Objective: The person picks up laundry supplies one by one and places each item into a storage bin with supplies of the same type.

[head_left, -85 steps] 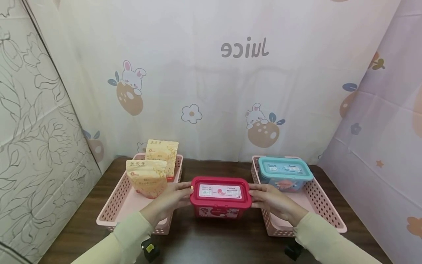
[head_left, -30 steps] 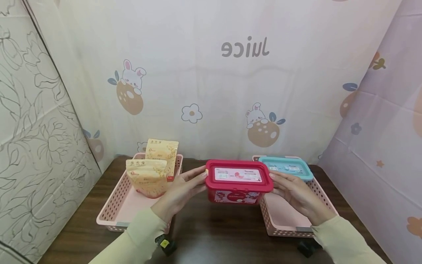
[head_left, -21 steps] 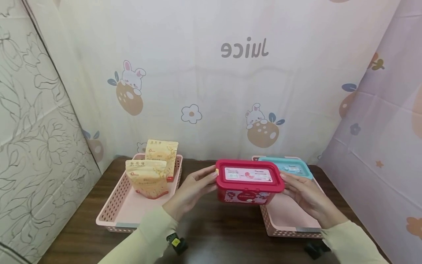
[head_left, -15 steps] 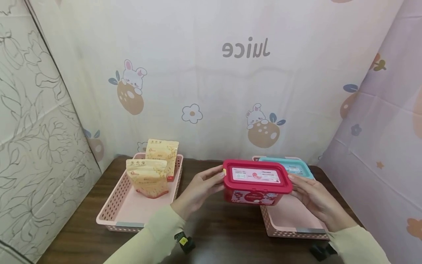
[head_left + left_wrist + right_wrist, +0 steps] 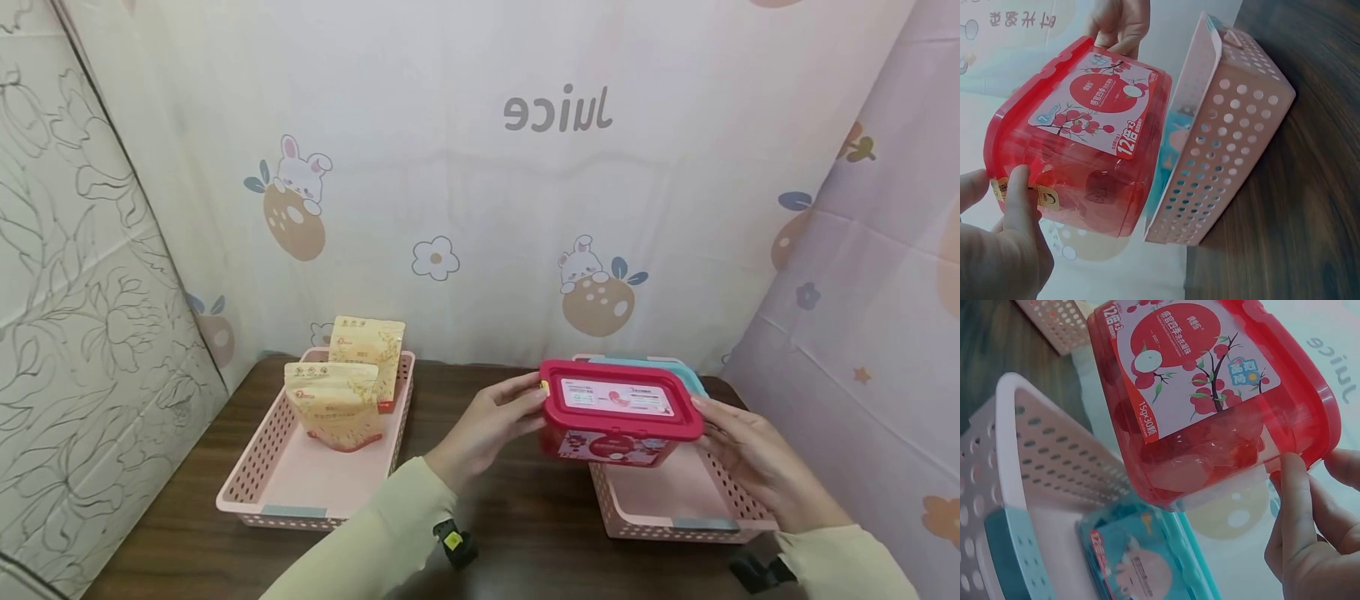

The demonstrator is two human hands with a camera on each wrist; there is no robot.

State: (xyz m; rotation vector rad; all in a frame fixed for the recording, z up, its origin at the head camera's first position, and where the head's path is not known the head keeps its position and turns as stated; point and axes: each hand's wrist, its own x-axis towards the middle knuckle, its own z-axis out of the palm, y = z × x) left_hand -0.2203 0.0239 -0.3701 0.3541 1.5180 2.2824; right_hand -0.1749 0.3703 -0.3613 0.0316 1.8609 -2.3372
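Note:
A red laundry pod tub (image 5: pixel 621 400) with a lid and white label hangs in the air, slightly tilted, over the left part of the right pink basket (image 5: pixel 675 492). My left hand (image 5: pixel 487 429) grips its left end, the thumb near the lid rim and fingers on the side, as the left wrist view shows. At the other end my right hand (image 5: pixel 761 462) grips the tub likewise. Pods show through the clear red wall (image 5: pixel 1197 465) in the right wrist view. Behind and below it, a turquoise laundry pod tub (image 5: pixel 1141 556) lies in the basket, mostly hidden in the head view.
At the left stands another pink basket (image 5: pixel 281 492) holding two yellow pouches, a front pouch (image 5: pixel 337 408) and a rear pouch (image 5: pixel 375 354). Both baskets rest on a dark wooden table (image 5: pixel 517 533). A printed curtain (image 5: pixel 480 208) closes off the back and sides.
Both hands gripped the red tub between the baskets, lifted it off the table and carried it right. It now covers most of the turquoise tub. Baskets and pouches have stayed put.

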